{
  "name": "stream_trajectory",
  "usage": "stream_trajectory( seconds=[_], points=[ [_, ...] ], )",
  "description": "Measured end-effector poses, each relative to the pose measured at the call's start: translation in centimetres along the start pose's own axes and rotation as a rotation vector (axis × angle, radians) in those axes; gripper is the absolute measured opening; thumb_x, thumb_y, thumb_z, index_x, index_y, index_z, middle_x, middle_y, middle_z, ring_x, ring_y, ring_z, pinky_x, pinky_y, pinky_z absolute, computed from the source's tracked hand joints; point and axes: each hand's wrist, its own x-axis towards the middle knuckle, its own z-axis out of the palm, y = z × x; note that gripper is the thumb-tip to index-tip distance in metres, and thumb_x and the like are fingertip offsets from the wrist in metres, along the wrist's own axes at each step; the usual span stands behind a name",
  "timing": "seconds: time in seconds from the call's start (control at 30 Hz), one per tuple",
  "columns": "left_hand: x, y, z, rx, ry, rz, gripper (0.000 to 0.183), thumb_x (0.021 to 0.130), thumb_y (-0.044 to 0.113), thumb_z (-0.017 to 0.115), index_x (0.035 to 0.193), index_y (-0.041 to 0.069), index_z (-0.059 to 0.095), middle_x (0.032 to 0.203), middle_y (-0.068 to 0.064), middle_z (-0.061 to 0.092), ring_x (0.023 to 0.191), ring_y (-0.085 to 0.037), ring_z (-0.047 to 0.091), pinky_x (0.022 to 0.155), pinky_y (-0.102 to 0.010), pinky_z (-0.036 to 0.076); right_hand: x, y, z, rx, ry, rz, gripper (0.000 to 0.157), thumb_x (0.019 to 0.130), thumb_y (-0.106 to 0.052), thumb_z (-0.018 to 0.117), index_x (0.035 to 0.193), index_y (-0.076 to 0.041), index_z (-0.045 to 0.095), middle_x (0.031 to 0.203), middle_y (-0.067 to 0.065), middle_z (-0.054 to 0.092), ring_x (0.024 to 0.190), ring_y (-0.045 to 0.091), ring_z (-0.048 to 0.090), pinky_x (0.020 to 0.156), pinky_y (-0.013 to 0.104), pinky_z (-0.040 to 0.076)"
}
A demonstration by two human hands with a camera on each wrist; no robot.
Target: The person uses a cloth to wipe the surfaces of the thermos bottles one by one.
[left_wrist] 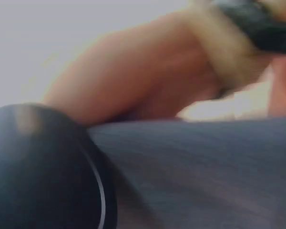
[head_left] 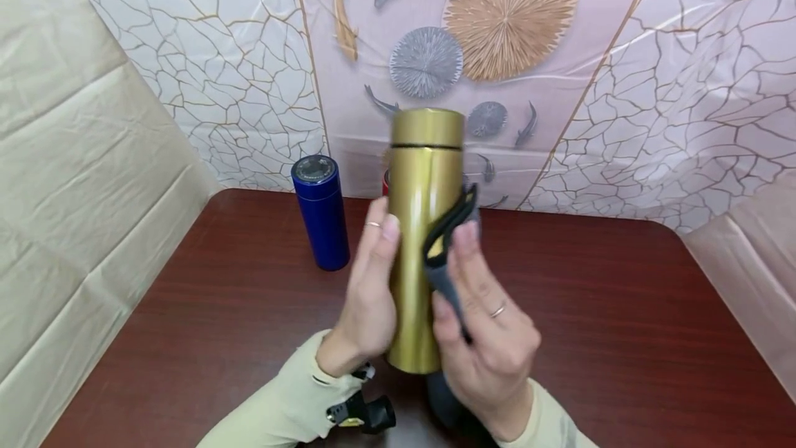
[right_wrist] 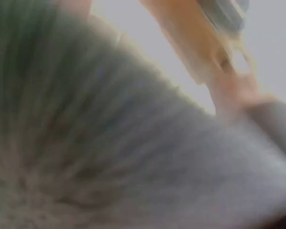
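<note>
A gold thermos flask [head_left: 418, 261] is held up, nearly upright, over the table in the head view. My left hand [head_left: 367, 296] grips it from the left side, thumb along its front. Fingers of my right hand [head_left: 491, 337] pinch a grey cloth with black edging [head_left: 444, 282] against the flask's right side. Part of this cloth hangs below, behind the right hand. In the left wrist view, a blurred hand [left_wrist: 128, 71] shows above grey cloth [left_wrist: 205, 167] and a dark round object. Blurred grey fabric [right_wrist: 133, 133] fills much of the right wrist view.
A blue thermos flask [head_left: 323, 220] stands on the dark red-brown table [head_left: 597, 337], back left. Something red [head_left: 385, 182] peeks out behind the gold flask, mostly hidden. Patterned sheeting [head_left: 249, 40] hangs behind the table, and beige cloth [head_left: 68, 178] hangs at the left.
</note>
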Motion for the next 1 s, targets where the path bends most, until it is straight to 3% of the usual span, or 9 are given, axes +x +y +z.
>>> stream_trajectory(
  seconds=[0.13,0.27,0.5,0.6,0.73,1.0],
  points=[
    [0.9,1.4,-1.9,-0.004,0.14,0.029,0.045,0.11,0.031,0.023,0.143,0.007,0.042,0.12,-0.009,0.058,0.105,-0.019,0.059,0.099,-0.032,0.048,-1.1,-1.0,0.7,0.047,-0.118,-0.137,0.034,0.101,-0.01,0.061,0.11,0.023,0.067,0.124,0.038,0.063,0.129,0.043,0.059,0.109,0.04,0.049],
    [1.6,2.4,-3.3,-0.02,0.21,0.083,0.046,0.109,0.037,0.023,0.142,0.011,0.042,0.113,-0.007,0.06,0.096,-0.02,0.06,0.093,-0.034,0.051,-1.9,-1.6,1.3,0.05,-0.185,-0.227,0.033,0.102,-0.01,0.059,0.106,0.022,0.068,0.122,0.037,0.064,0.128,0.045,0.06,0.108,0.04,0.05],
    [1.7,2.1,-3.6,0.034,0.282,0.098,0.046,0.109,0.035,0.023,0.146,0.015,0.04,0.116,-0.004,0.057,0.097,-0.02,0.057,0.093,-0.031,0.048,-2.5,-2.0,1.6,-0.01,-0.181,-0.224,0.033,0.102,-0.01,0.058,0.104,0.021,0.069,0.12,0.036,0.066,0.124,0.044,0.063,0.106,0.038,0.051],
    [1.4,1.5,-2.8,0.027,0.243,0.117,0.043,0.109,0.031,0.023,0.145,0.014,0.038,0.115,-0.005,0.057,0.095,-0.02,0.058,0.091,-0.032,0.049,-2.4,-1.8,1.4,-0.028,-0.159,-0.178,0.032,0.102,-0.009,0.058,0.106,0.022,0.069,0.121,0.037,0.066,0.125,0.044,0.062,0.107,0.038,0.051],
    [0.9,0.0,-1.2,0.032,0.124,0.145,0.04,0.109,0.025,0.024,0.144,0.011,0.036,0.118,-0.009,0.059,0.1,-0.023,0.061,0.095,-0.033,0.05,-1.6,-1.3,0.8,-0.045,-0.096,-0.075,0.033,0.102,-0.009,0.059,0.11,0.022,0.067,0.125,0.037,0.063,0.127,0.041,0.062,0.109,0.037,0.049],
    [-1.2,-3.1,1.6,0.251,-0.081,0.126,0.044,0.111,0.036,0.029,0.149,0.015,0.035,0.128,-0.009,0.061,0.113,-0.019,0.059,0.102,-0.031,0.047,1.2,0.6,-1.1,-0.142,0.105,0.186,0.035,0.1,-0.015,0.065,0.117,0.016,0.067,0.124,0.031,0.065,0.118,0.036,0.067,0.102,0.033,0.054]
  ],
)
